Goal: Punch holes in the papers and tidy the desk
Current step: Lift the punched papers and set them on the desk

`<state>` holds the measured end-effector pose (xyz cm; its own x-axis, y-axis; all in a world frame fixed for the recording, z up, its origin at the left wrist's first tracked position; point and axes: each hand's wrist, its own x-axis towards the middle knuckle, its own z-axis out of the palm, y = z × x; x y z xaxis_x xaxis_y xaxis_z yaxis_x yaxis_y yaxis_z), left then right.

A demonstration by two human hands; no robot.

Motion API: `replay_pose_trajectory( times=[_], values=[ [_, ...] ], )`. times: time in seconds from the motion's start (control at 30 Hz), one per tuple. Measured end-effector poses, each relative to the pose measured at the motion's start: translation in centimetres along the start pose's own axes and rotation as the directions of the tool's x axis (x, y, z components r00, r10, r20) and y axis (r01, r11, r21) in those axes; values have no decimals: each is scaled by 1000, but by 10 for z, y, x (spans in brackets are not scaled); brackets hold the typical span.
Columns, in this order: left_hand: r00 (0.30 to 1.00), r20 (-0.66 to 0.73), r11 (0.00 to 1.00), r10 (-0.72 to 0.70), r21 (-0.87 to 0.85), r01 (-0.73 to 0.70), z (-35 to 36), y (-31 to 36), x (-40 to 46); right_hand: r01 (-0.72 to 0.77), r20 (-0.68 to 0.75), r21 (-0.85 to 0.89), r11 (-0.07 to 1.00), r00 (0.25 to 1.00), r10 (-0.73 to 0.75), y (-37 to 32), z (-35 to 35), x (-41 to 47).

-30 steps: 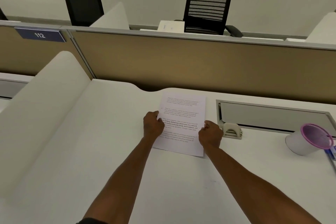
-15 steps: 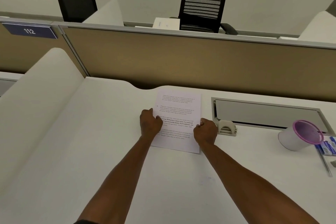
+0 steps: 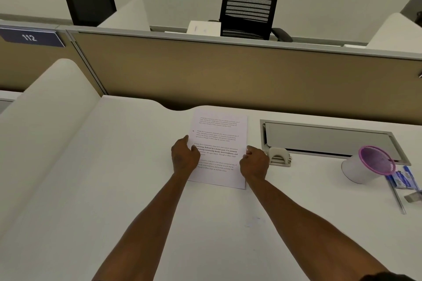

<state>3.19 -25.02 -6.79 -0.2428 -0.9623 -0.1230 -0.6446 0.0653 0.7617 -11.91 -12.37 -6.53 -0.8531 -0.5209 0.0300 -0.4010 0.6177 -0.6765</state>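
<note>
A stack of printed white papers [image 3: 220, 130] lies flat on the white desk [image 3: 114, 189], lengthwise away from me. My left hand [image 3: 184, 157] grips the stack's left edge with curled fingers. My right hand [image 3: 254, 164] pinches the right edge about halfway along. A cream hole punch [image 3: 279, 157] stands on the desk just right of my right hand, apart from the papers.
A white pen cup with a pink rim [image 3: 367, 166] lies tipped over at the right, with blue pens [image 3: 404, 178] and a metal ruler [image 3: 398, 198] spilled beside it. A recessed cable tray [image 3: 328, 139] sits behind the punch. A tan partition [image 3: 228, 70] bounds the desk's far edge.
Both hands keep their grip on the paper edges. The view has shifted slightly; the papers and hands stay in the same place on the desk.
</note>
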Motion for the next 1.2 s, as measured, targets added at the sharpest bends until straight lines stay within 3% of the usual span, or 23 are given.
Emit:
replay_pose_trajectory(
  times=[0.3,0.63,0.77,0.87,1.0,1.1,1.2],
  values=[
    [1000,11,1000,-13,-16,13,0,1,-3,-5,50,16,1000,999,4,0,-1,2],
    [998,-56,997,-24,-75,20,5,-4,-11,-65,14,100,993,998,64,5,0,-2],
    [993,-118,993,-23,-119,9,-2,0,-22,-73,-163,325,943,978,132,3,-18,-23],
    [978,-205,986,44,-147,-75,-9,-3,-54,-54,-237,356,933,961,146,25,-49,-50],
    [945,-218,948,245,-151,-281,0,-28,-129,-12,-154,235,972,987,49,89,-93,-98],
    [958,-77,953,276,-109,-283,15,-47,-176,122,-76,57,991,990,-118,125,-109,-126],
    [927,64,923,369,87,-374,27,-62,-205,230,172,-78,970,962,-214,137,-104,-144]
  ],
)
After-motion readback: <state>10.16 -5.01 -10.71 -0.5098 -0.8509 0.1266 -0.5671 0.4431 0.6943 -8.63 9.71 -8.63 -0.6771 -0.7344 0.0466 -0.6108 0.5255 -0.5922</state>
